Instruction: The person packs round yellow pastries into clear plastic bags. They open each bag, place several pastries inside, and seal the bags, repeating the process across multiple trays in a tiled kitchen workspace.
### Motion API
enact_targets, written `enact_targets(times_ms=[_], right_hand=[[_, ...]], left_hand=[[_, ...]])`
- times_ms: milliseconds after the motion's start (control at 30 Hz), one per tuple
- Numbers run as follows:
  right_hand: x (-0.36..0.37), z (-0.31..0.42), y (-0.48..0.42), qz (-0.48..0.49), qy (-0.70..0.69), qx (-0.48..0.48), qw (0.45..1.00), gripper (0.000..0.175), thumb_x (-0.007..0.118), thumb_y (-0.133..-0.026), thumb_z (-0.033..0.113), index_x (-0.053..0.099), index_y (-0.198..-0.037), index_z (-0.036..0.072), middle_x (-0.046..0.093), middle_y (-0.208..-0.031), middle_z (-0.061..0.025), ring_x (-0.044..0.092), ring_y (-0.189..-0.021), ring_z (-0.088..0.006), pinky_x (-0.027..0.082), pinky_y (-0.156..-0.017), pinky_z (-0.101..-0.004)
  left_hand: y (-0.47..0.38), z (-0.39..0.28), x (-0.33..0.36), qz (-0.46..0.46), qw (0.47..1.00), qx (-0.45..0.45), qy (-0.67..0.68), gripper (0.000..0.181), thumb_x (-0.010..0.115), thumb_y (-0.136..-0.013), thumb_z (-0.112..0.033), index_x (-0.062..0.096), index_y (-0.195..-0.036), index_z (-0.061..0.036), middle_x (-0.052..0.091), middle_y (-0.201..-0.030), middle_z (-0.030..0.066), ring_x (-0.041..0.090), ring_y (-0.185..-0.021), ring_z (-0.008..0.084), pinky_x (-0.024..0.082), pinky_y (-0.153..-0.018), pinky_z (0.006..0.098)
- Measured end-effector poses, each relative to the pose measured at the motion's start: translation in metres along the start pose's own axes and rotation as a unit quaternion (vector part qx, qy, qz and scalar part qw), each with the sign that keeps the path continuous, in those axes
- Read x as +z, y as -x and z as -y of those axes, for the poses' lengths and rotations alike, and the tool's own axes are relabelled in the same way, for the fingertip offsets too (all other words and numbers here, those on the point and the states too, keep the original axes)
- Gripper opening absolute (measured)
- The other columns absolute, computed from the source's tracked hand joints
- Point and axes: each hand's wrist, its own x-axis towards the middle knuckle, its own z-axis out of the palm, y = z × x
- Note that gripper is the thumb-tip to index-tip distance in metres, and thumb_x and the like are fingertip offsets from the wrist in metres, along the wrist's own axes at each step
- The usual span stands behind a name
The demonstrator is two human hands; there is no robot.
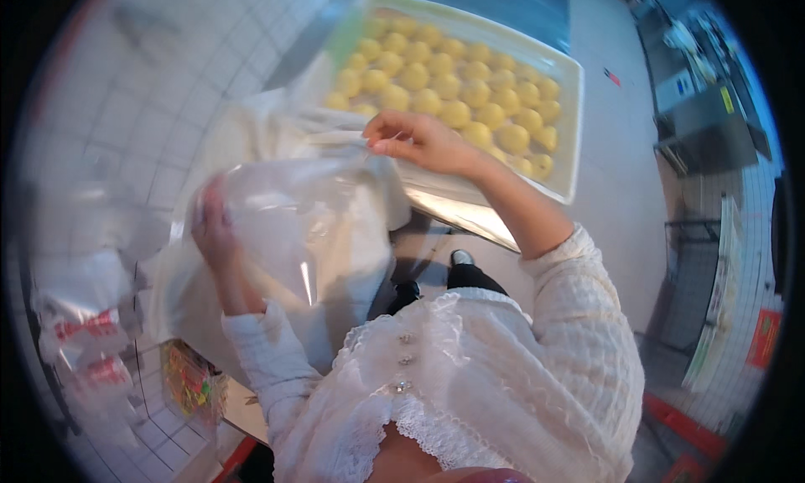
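Note:
A sheet of clear plastic film [283, 200], perhaps a bag, is stretched between my two hands. My right hand [418, 140] pinches its far edge between thumb and fingers, just in front of a white tray [575, 131]. On the left, my left hand [217, 225] grips the film's other side; its fingers are blurred and partly behind the plastic. Under the film lies a bunched cream cloth [352, 238]. Rows of round yellow dough-like balls [446, 87] fill the tray, and some near its close side are hidden by my right hand and forearm.
Packs of clear bags with red print [88, 326] hang on the left by a tiled wall [170, 143]. A colourful printed package [185, 379] is at lower left. Metal equipment [710, 124] stands along the right wall. The tray's close edge overhangs the floor near my feet.

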Motion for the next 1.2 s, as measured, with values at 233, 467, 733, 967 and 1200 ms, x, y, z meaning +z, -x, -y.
enact_targets(times_ms=[233, 467, 733, 967, 1200], right_hand=[[-0.183, -0.125, 0.211, -0.238, 0.387, 0.094, 0.886, 0.081, 0.075, -0.068, 0.036, 0.036, -0.133, 0.008, 0.035, -0.135, -0.0185, 0.037, -0.122, -0.0381, 0.034, -0.098, -0.0422], [-0.233, -0.215, 0.295, -0.143, -0.244, 0.357, 0.890, 0.059, 0.057, -0.083, 0.051, 0.045, -0.121, 0.007, 0.049, -0.116, -0.0105, 0.053, -0.100, -0.0198, 0.045, -0.083, -0.0316], [-0.260, -0.205, 0.263, -0.052, -0.120, 0.283, 0.950, 0.027, 0.058, -0.087, 0.028, 0.055, -0.072, 0.007, 0.053, -0.060, 0.0014, 0.048, -0.052, -0.0062, 0.039, -0.049, -0.0215], [-0.281, -0.091, 0.235, -0.252, -0.267, 0.054, 0.929, 0.038, 0.055, -0.086, 0.038, 0.059, -0.105, 0.005, 0.048, -0.127, -0.0132, 0.040, -0.122, -0.0214, 0.028, -0.103, -0.0424], [-0.273, 0.093, 0.036, -0.122, -0.204, -0.115, 0.965, 0.042, 0.062, -0.081, 0.037, 0.055, -0.115, 0.013, 0.036, -0.139, -0.0119, 0.033, -0.128, -0.0327, 0.029, -0.102, -0.0522]], left_hand=[[0.098, 0.016, -0.036, -0.155, 0.900, 0.254, -0.319, 0.021, 0.050, -0.083, -0.015, 0.062, -0.092, -0.0008, 0.058, -0.084, 0.0039, 0.053, -0.073, 0.0140, 0.043, -0.065, 0.0267], [0.152, -0.014, -0.013, -0.293, 0.746, 0.177, -0.571, 0.033, 0.047, -0.087, -0.027, 0.064, -0.092, 0.0019, 0.063, -0.083, 0.0191, 0.058, -0.078, 0.0285, 0.044, -0.073, 0.0365], [0.049, -0.107, -0.009, -0.353, 0.753, 0.278, -0.481, 0.037, 0.044, -0.086, -0.028, 0.061, -0.090, 0.0043, 0.062, -0.083, 0.0153, 0.056, -0.075, 0.0224, 0.044, -0.070, 0.0348], [-0.047, 0.003, -0.080, -0.314, 0.730, 0.366, -0.483, 0.031, 0.046, -0.087, -0.022, 0.060, -0.091, 0.0048, 0.062, -0.088, 0.0148, 0.055, -0.077, 0.0238, 0.043, -0.071, 0.0370], [0.039, 0.079, -0.095, -0.067, 0.882, -0.228, -0.407, 0.047, 0.062, -0.078, -0.036, 0.058, -0.105, 0.0019, 0.061, -0.103, 0.0158, 0.056, -0.097, 0.0274, 0.041, -0.086, 0.0391]])
